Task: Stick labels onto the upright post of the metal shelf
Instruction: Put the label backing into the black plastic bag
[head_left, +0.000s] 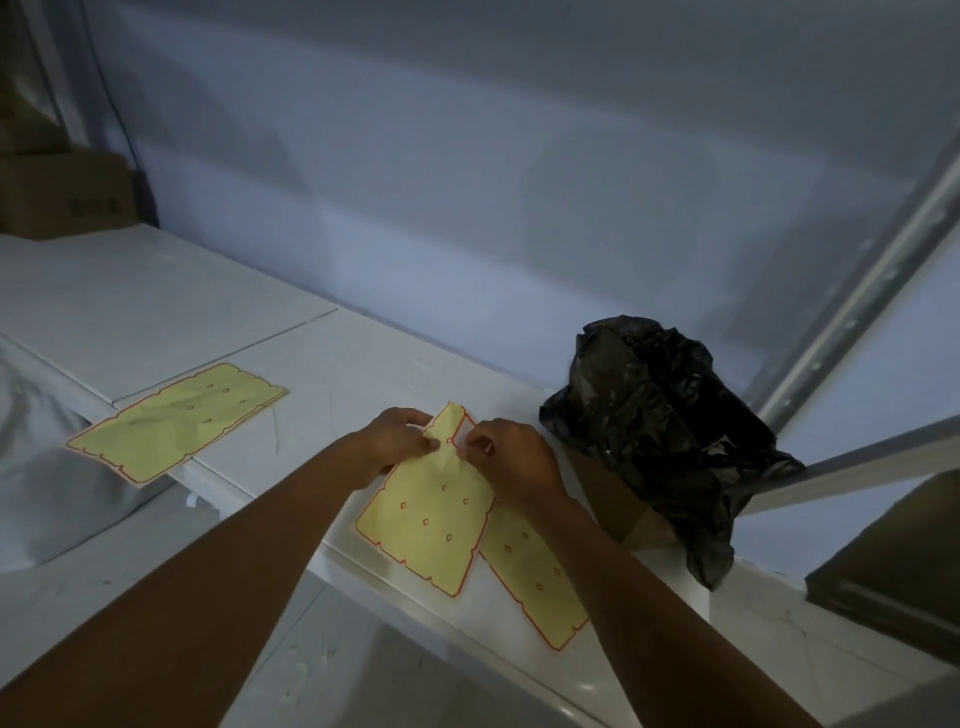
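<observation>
A yellow label sheet with red outlines (431, 525) lies on the white shelf board (332, 364), its far end lifted and creased. My left hand (397, 436) pinches that raised end from the left. My right hand (511, 457) pinches a small red-edged piece at the sheet's top right corner. A second yellow sheet (535, 577) lies partly under my right forearm. A third sheet (176, 421) lies flat to the left, overhanging the shelf edge. The grey perforated upright post (857, 301) rises at the right.
A crumpled black plastic bag (654, 431) sits over a cardboard box (618, 509) right of my hands. A brown box (67, 192) stands at the far left. Another dark box (893, 561) lies at the lower right. A grey wall is behind.
</observation>
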